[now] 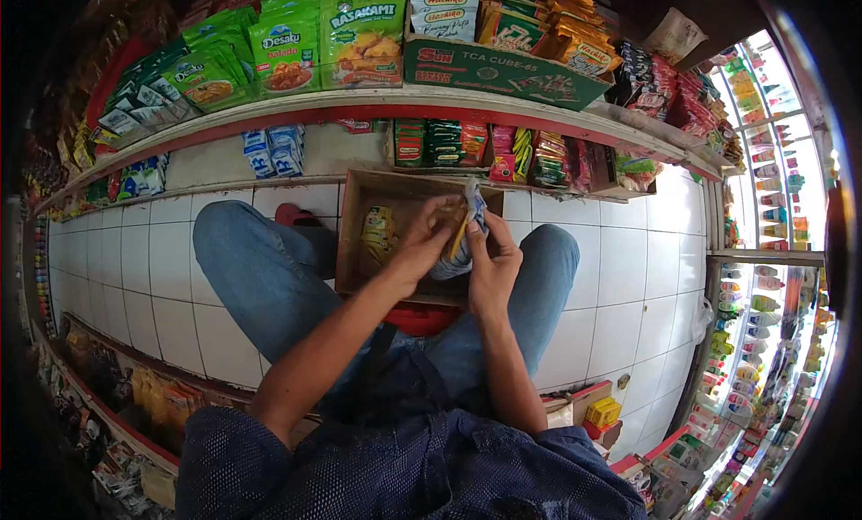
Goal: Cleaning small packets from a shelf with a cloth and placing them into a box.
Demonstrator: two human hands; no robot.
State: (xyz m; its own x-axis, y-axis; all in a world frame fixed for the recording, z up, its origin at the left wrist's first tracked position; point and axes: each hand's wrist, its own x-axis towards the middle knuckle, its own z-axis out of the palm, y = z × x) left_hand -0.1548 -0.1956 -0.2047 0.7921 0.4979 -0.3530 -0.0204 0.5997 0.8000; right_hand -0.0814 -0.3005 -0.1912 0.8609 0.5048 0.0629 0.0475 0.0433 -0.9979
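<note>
My left hand (419, 245) and my right hand (495, 261) meet above an open cardboard box (352, 250). Between them is a soft blue-and-white bundle (452, 267) with a yellow strip along its side; whether it is cloth or a plastic packet I cannot tell. The right thumb and fingers pinch its upper part from the right. On the opposite side, the left thumb and fingers grip the bundle's left edge. Inside the box, to the left of my hands, rests a yellow packet (378, 234). My forearms and the bundle hide part of the box floor.
Shelf edges (323, 109) curve across the front, carrying green seasoning sachets (283, 55) and a green carton (505, 72). Blue sachets (273, 151) sit on the lower shelf. My bent knees flank the box on white floor tiles (161, 271). Bottles line a glazed display (764, 318) at right.
</note>
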